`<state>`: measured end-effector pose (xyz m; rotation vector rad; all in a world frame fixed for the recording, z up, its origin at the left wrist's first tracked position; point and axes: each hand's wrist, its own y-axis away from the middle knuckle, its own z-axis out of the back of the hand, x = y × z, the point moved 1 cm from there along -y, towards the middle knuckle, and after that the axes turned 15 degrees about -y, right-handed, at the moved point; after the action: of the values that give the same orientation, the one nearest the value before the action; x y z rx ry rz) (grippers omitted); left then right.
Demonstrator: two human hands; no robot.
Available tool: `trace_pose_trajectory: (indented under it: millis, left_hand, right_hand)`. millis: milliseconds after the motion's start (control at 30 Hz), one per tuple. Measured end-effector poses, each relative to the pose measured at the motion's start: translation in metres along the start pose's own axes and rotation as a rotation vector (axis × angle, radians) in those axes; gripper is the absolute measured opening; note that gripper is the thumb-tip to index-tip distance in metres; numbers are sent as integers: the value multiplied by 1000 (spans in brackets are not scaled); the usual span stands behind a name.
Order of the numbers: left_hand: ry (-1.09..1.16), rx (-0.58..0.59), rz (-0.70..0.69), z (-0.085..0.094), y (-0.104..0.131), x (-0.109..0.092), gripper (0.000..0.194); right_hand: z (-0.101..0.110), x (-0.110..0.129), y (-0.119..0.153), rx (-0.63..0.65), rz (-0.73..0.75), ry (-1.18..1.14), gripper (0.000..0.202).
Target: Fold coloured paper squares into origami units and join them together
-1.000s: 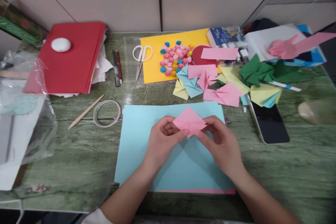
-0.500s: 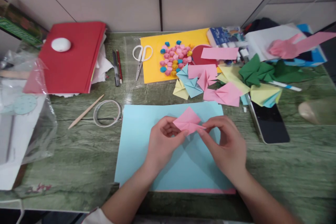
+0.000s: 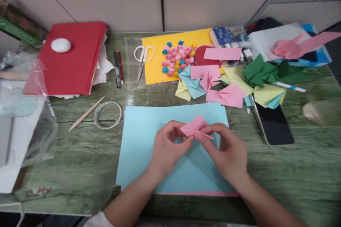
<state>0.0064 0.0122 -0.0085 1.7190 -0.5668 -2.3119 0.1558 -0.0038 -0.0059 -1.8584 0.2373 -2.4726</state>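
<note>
Between my two hands is a small folded piece of pink paper [image 3: 195, 125], held above a stack of light blue paper sheets [image 3: 144, 149]. My left hand [image 3: 170, 145] pinches its left side, thumb along the lower edge and the other fingers partly hidden behind it. On the right side, my right hand [image 3: 226, 149] grips the paper between thumb and index finger, close to the middle fold. A pointed pink corner sticks out past the right fingertips. The underside of the paper is hidden.
Behind the stack lie folded paper pieces [image 3: 226, 94], a yellow sheet [image 3: 153, 67] with small coloured paper rolls, and white-handled scissors [image 3: 144, 58]. A phone [image 3: 275, 124] is at right. At left are a tape roll [image 3: 96, 122], a wooden stick [image 3: 86, 113] and a red folder [image 3: 74, 67].
The pink paper has dipped slightly towards me and its upper flap looks tilted. My right fingers have slid inwards along it, closer to my left hand.
</note>
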Motion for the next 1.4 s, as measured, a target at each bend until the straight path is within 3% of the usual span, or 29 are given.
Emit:
trace_pose_trajectory:
  millis: [100, 267, 400, 733, 1000, 1167, 1400]
  left_hand:
    - [-75, -16, -51, 0, 2, 0, 13]
    - [-244, -96, -174, -1, 9, -2, 13]
    - [-254, -97, -210, -4, 11, -3, 15]
    - [142, 6, 82, -6, 3, 0, 19]
    - [495, 82, 63, -3, 2, 4, 18]
    - [576, 119, 63, -2, 2, 4, 18]
    - [613, 154, 102, -2, 1, 2, 21]
  right_hand:
    - [1, 2, -2, 17, -11, 33, 6]
    - [2, 7, -6, 36, 231, 215, 9]
    - [2, 6, -5, 28, 368, 353, 13]
    - [3, 3, 2, 8, 510, 466, 25]
    - [3, 7, -1, 18, 634, 477, 31]
    - [3, 6, 0, 113, 643, 495, 33]
    - [4, 1, 0, 123, 626, 405, 40]
